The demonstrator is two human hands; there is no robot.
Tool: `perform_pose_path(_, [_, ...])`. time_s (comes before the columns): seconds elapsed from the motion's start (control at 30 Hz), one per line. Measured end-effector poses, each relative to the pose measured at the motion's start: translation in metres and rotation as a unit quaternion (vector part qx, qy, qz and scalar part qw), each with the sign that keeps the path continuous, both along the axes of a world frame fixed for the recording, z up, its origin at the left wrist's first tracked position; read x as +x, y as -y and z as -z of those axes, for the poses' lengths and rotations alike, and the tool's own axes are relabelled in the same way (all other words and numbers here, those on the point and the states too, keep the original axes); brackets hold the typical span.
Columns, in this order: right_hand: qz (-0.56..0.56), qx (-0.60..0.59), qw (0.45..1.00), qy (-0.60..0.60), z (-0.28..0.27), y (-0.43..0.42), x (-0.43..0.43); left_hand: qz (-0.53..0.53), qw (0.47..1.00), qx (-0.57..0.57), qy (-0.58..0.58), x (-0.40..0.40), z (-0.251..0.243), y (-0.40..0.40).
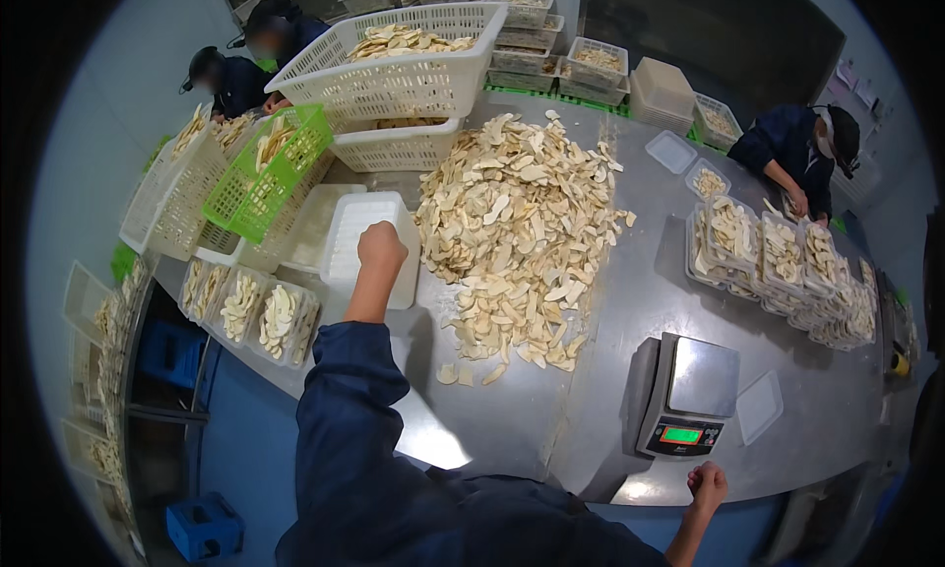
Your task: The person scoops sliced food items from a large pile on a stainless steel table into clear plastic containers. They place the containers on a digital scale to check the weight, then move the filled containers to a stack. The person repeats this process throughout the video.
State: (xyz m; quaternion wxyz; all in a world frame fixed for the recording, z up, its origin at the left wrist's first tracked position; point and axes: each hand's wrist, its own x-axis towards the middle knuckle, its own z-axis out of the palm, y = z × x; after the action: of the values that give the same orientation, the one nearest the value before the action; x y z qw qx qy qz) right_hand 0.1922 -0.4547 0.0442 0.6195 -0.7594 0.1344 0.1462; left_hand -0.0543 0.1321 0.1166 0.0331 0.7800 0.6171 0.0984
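My left hand (382, 248) is bent into a fist over a stack of white translucent plastic tubs (347, 224). Its fingers are hidden from above, so whether they grip a tub is unclear. By the table's front edge, my right hand (707, 486) has its fingers curled in, with nothing visible inside. Just beyond it stands a digital scale (686, 397), its bare metal plate facing up and its display lit green. A big heap of pale dried slices (520, 235), apparently mushroom, covers the middle of the steel table (502, 419). A flat clear lid (760, 407) lies right of the scale.
Filled tubs (277, 320) line the left edge; more stacked filled tubs (782, 257) stand at right. A green basket (269, 172) and a large white crate (399, 80) rise behind my left hand. One co-worker (797, 153) works at far right, two (229, 80) at far left.
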Motion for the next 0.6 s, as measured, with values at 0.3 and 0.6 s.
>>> perform_pose_path(0.3, [-0.021, 0.018, 1.000, 0.012, 0.016, 0.030, 0.008, -0.059, 0.995, 0.080, 0.018, 0.006, -0.010, 0.016])
perform_pose_path(0.6, [-0.010, 0.021, 1.000, 0.005, 0.013, 0.049, 0.015, 0.035, 0.985, 0.066, 0.153, -0.039, 0.017, 0.004])
